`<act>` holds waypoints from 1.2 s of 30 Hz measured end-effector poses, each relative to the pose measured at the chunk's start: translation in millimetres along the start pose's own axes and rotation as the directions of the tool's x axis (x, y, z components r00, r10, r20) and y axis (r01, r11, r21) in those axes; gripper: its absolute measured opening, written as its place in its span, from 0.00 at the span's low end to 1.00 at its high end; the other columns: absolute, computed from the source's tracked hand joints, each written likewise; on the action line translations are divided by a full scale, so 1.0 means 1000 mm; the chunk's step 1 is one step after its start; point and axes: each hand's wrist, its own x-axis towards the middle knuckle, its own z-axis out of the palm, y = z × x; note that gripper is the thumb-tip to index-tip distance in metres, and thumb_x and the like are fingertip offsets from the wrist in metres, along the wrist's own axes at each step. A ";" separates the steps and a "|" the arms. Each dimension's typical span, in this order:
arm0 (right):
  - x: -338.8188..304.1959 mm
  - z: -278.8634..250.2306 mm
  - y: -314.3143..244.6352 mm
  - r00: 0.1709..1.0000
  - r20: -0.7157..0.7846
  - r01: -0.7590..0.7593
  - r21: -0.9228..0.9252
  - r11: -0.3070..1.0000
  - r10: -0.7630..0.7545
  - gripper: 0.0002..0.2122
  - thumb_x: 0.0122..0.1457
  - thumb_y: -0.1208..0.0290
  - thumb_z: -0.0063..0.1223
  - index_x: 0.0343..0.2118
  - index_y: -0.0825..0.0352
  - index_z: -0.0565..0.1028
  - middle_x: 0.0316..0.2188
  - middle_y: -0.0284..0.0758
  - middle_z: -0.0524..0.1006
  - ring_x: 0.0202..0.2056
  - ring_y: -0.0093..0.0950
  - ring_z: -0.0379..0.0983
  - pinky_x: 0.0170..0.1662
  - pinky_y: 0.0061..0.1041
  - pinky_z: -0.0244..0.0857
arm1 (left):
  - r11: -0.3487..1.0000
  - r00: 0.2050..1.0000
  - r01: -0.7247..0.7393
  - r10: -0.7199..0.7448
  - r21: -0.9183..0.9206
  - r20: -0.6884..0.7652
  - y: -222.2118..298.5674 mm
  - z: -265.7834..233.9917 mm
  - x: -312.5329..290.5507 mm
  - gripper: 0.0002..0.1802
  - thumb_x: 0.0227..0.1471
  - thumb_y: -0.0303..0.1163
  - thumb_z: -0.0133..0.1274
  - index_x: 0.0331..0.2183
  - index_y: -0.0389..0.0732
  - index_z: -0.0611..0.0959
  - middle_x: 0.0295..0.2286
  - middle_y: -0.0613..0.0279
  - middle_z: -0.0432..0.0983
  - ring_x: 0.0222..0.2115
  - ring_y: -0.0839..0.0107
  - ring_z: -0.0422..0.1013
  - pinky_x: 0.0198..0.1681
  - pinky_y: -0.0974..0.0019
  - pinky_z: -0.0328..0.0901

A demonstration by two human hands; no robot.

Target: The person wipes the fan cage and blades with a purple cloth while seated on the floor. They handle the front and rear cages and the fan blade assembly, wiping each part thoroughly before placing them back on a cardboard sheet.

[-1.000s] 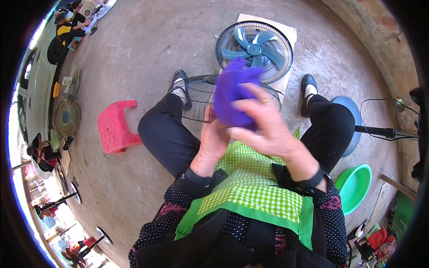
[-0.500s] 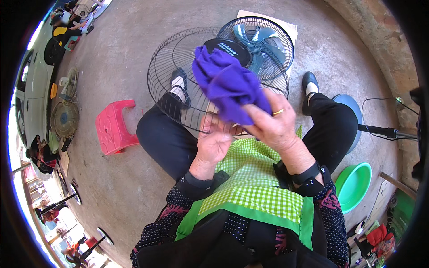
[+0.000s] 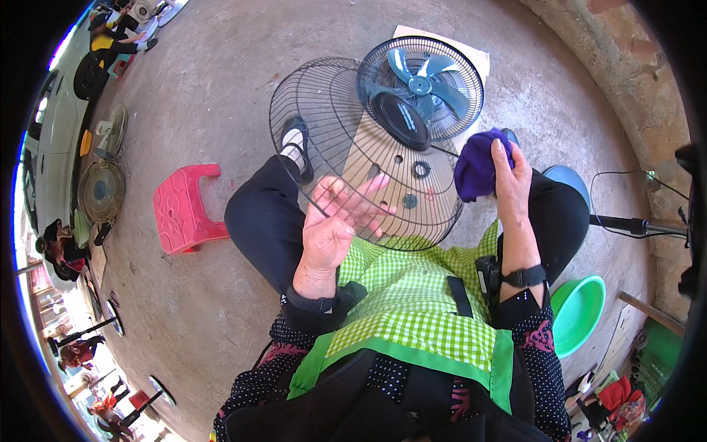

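Note:
A black wire fan grille [image 3: 401,121] with an oval centre cap is tilted up between my knees. My left hand [image 3: 331,228] grips its near left rim, the fingers spread behind the wires and the thumb on the near side. To the right of the grille, my right hand [image 3: 514,180] holds a bunched purple cloth [image 3: 480,168], apart from the wires. Beyond the grille lies a fan head with blue-grey blades [image 3: 449,96] in its round rear guard, partly covered by the grille's cap.
Cardboard [image 3: 361,158] lies under the fan head. A pink stool [image 3: 184,210] stands at left, a green basin [image 3: 578,317] at right. Beside my right knee are a round base [image 3: 571,180] and a black pole [image 3: 626,217]. Old fans [image 3: 103,191], a car and other people are far left.
My right hand has drawn the purple cloth off the grille to the right. The grille has turned and tilted in my left hand, its cap now lower and farther right.

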 end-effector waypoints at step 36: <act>0.071 0.063 -0.086 0.949 0.194 0.300 -0.795 0.527 -0.249 0.18 0.57 0.53 0.53 0.39 0.62 0.82 0.38 0.42 0.80 0.38 0.40 0.79 0.42 0.36 0.72 | 0.888 0.849 0.018 -0.257 0.460 0.462 -0.025 0.010 -0.015 0.28 0.51 0.17 0.55 0.54 0.37 0.70 0.61 0.47 0.61 0.39 0.72 0.71 0.44 0.65 0.68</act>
